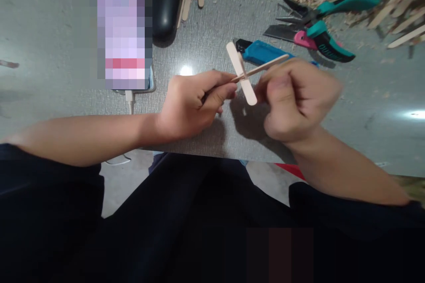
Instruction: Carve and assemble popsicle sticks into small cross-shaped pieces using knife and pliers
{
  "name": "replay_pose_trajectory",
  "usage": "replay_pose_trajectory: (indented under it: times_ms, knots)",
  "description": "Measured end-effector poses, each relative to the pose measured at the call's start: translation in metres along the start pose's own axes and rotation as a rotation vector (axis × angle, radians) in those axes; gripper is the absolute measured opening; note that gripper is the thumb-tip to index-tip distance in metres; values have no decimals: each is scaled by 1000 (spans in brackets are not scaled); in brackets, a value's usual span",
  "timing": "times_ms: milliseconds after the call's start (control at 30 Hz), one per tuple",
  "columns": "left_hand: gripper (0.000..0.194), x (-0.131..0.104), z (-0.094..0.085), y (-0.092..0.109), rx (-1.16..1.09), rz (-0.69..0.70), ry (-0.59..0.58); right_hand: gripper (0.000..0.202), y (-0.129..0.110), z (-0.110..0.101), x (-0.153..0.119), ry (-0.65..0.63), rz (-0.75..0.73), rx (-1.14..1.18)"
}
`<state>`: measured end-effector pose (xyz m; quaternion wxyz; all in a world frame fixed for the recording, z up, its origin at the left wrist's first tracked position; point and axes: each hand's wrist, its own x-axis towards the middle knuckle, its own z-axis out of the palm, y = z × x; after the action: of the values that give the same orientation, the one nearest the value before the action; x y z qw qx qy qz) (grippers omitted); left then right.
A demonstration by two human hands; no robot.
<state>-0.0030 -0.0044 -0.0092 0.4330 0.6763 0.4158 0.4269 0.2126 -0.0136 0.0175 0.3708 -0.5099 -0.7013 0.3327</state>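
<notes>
the grey table point(375, 93) lies under everything, with a blue cutter point(265, 51) on it as landmark. nearer the person and left of the cutter, the left hand point(195, 101) has thumb and fingers clamped on one end of the crossed sticks point(243, 76). the right hand point(299, 97), nearer than the cutter's right end, is curled, thumb against bent fingers; whether it pinches anything i cannot tell. beyond the cutter and to its right, green pliers point(311, 17) overlap a pink-handled blade point(285, 33). the crossed sticks are held up just on the near side of the cutter.

a slack left pinch or an uneven tug from the right could, i judge, twist the short crosspiece; a wide swing could knock the cutter.

well left of the cutter, pixelation covers most of a phone point(124, 40). the right hand is blurred and hides part of the cutter. the joint between the sticks is too small to read.
</notes>
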Motion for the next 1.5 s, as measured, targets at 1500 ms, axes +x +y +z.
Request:
replay_pose_trajectory:
  times_ms: [1500]
  knots:
    - [14,1,-2,-3,171,121,102,55,-21,6,4,-153,227,346]
